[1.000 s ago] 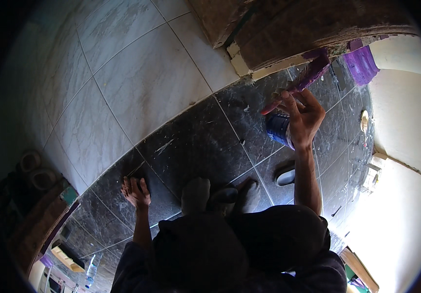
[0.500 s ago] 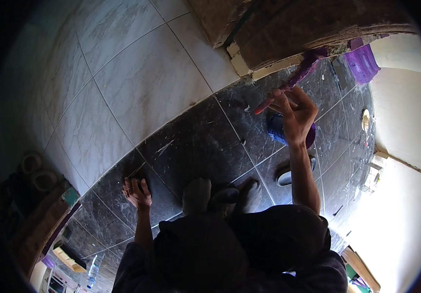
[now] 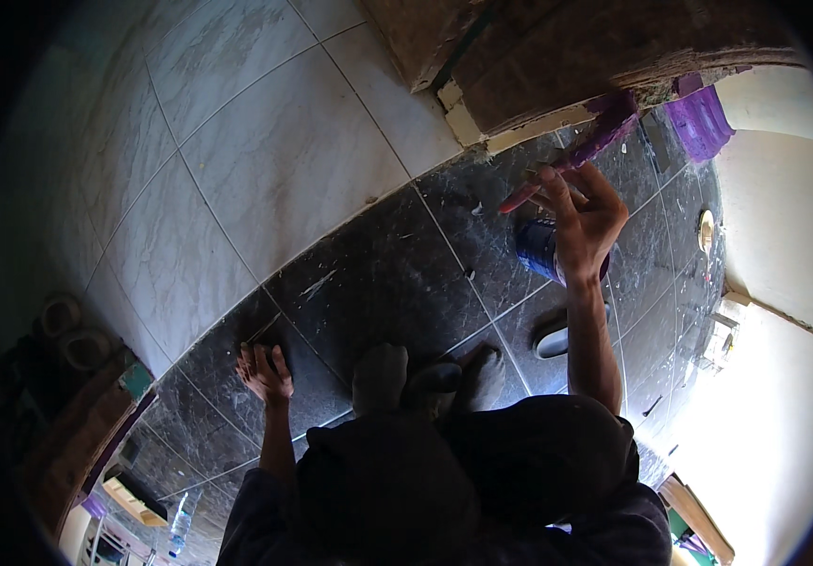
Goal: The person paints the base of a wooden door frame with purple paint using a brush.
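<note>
My right hand (image 3: 590,226) is closed around the red handle of a paintbrush (image 3: 604,139) coated in purple paint. Its bristle end is up against the lower edge of the brown wooden door frame (image 3: 633,57), where some purple shows. Partly hidden beneath that hand and wrist, a blue paint can (image 3: 536,247) stands on the dark floor tiles (image 3: 368,274). On the left, my left hand (image 3: 265,373) rests on those tiles, fingers spread, holding nothing.
Pale marble tiles (image 3: 293,141) meet the dark floor along a diagonal edge. A purple-painted piece (image 3: 701,123) is at the wall, upper right. Slippers (image 3: 552,340) lie near my feet, a pale oval object (image 3: 705,231) farther right. A clear bottle (image 3: 180,524) is lower left.
My right hand has shifted slightly to the right with the paintbrush, whose handle tip moved right and up. My left hand stays in place.
</note>
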